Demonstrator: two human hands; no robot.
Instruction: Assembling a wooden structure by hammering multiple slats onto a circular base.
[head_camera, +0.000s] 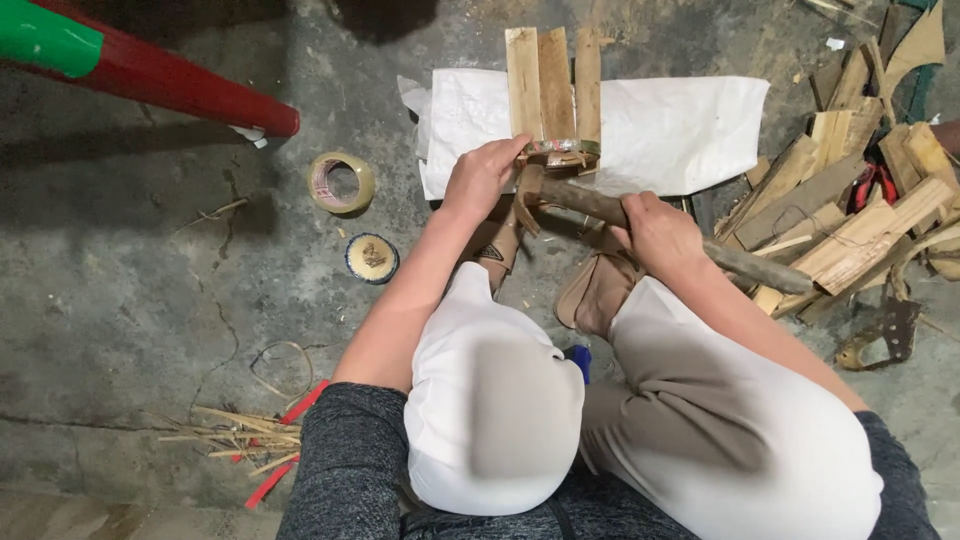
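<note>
Head view: the only camera, looking straight down on a person squatting on a concrete floor (120, 290).
Left hand (480, 178): closed over the near end of the slats (553, 85), right at the ring (560, 150) around them; looks like it's pinning the bundle so it can't slide.
Right hand (662, 232): wrapped tight round the stick (650, 225), about mid-length, fingers fully curled.
Slats: three flat wooden strips side by side, long axis running away from the person, far ends toward the top of frame, lying on a white sheet (680, 130) that probably keeps them off the dirt.
Stick: rough and dark, lying crosswise, one end at the ring by the left hand, the other pointing down-right toward the scrap wood (840, 220).
Why held so: the stick's head meets the ring, so it seems braced against it, can't tell if it's actually touching.
Nearby: tape roll (342, 182) and a small round tin (372, 258) left of the arm, splinters (235, 435) lower left, red pole (170, 80) top left.
</note>
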